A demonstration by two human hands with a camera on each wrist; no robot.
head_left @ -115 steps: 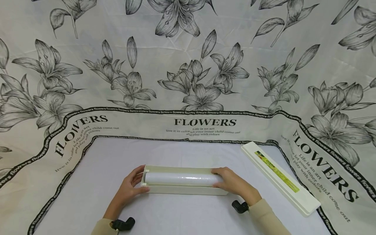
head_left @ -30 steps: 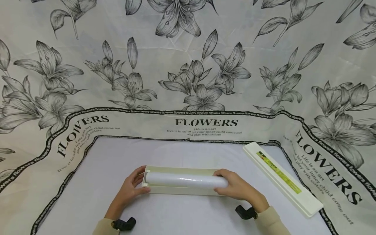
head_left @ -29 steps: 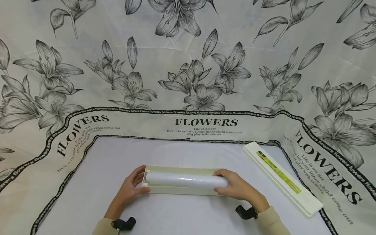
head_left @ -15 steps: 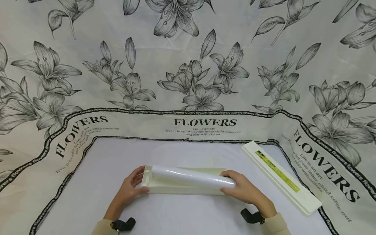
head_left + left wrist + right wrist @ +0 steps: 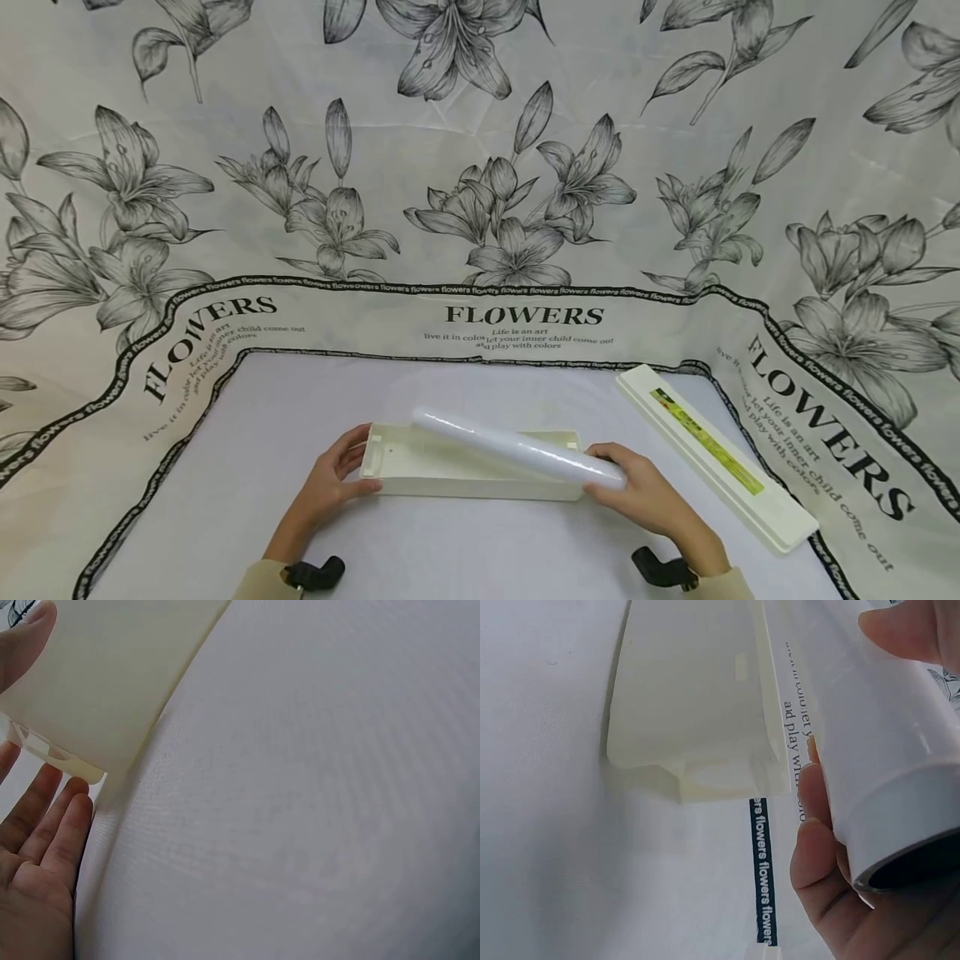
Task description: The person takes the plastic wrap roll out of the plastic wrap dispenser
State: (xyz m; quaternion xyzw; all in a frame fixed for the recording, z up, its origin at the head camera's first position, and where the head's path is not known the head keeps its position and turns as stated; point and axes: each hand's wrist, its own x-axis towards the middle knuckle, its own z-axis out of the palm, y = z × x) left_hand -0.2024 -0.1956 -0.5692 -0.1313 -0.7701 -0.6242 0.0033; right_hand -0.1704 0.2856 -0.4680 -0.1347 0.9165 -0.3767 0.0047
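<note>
At the left, the left hand [image 5: 339,477] holds the left end of a long cream box [image 5: 472,487], its thumb on the near wall and the other fingers at the end wall, a grip that probably keeps the box from sliding on the white-covered tabletop [image 5: 450,550]. The box sits open side up, roughly parallel to the far edge, so its inside floor shows toward the left. Slanting over it is a white roll with a glossy surface [image 5: 517,446]: its left end lies toward the far rim, its right end comes out past the near right corner. Whether the roll touches a rim cannot be told, though it is clearly not seated along the box. The right hand [image 5: 643,492] pinches it at the right end, thumb on one side and fingers on the other, seemingly because one end suffices to steer so slim a length; the right wrist view shows a dark hollow core [image 5: 919,862] left uncovered by the fingers. Farther right, a long pale lid [image 5: 720,500] with a yellow-green label [image 5: 705,442] lies diagonally, label up, at the tabletop's right edge, partly on the printed cloth border [image 5: 780,408], touched by neither hand; there it appears to be out of the right arm's way.
</note>
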